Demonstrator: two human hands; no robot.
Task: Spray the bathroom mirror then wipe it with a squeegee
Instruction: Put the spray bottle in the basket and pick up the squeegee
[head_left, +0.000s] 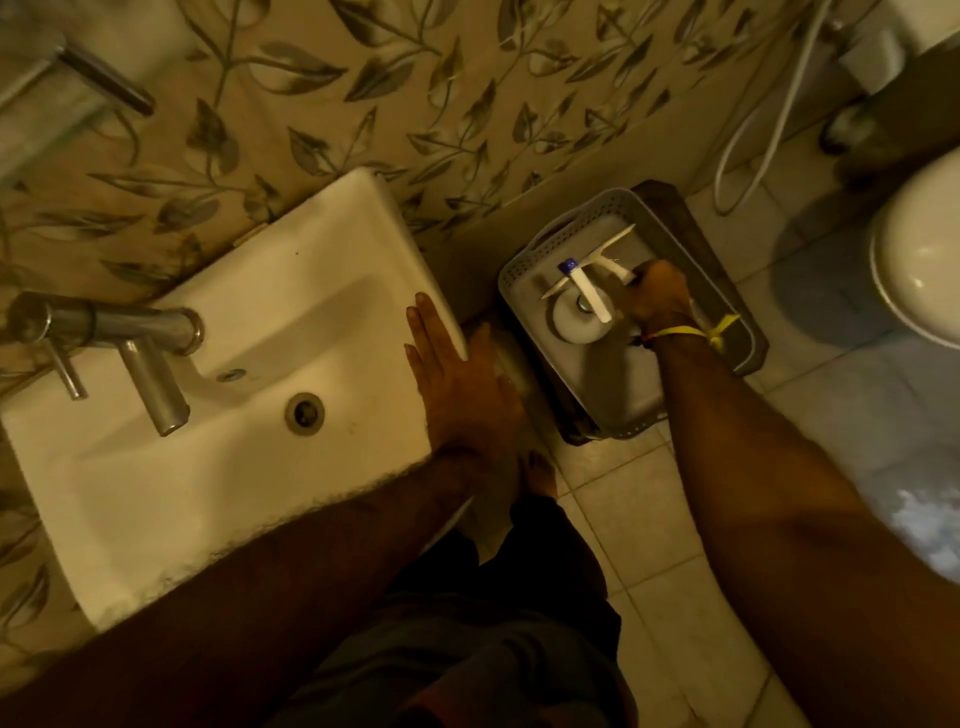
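The right hand (655, 297) reaches down into a grey basket (524, 265) on the floor at about two o'clock from the person, its fingers closed around the handle of a white squeegee (602, 254), likely to lift it for the mirror. Just at nine o'clock of that hand stands a white spray bottle (581, 306) with a blue-tipped nozzle, seen from above; it is untouched, and any label on it is too small to read. A yellow band (691, 331) circles the wrist. The left hand (457, 379) lies open and flat on the right edge of the white sink (249, 322), apparently bracing the person while bending. The mirror itself is out of view, and no writing is legible anywhere.
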